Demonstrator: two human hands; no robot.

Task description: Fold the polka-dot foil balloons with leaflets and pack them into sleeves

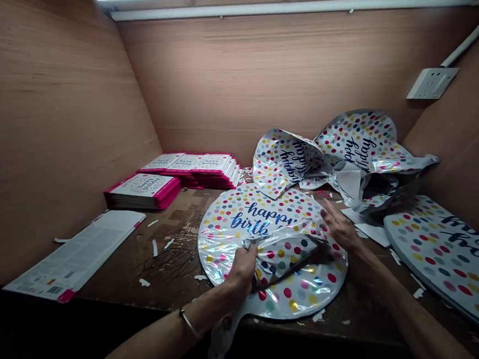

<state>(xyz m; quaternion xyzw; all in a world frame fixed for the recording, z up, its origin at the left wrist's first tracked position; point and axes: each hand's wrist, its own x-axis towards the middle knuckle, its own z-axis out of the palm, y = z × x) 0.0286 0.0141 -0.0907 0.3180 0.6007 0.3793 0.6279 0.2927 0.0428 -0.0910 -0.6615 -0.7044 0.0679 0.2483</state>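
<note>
A round foil balloon (225, 256) with coloured dots and "happy birthday" lettering lies flat in front of me, its white tail hanging over the table edge. My left hand (244, 268) is closed on a gathered fold of dotted foil above its lower middle. At the balloon's right side, my right hand (340, 226) has its fingers apart and holds nothing. Crumpled dotted foil balloons (286, 161) lie just behind, and more flat dotted balloons (444, 256) are stacked at the right.
Pink-edged printed packets (143, 186) are piled at the back left. A long white printed sleeve (80, 252) lies at the left edge. White scraps are scattered over the brown table (176, 291). Wooden walls enclose it, with a socket (433, 83) at the right.
</note>
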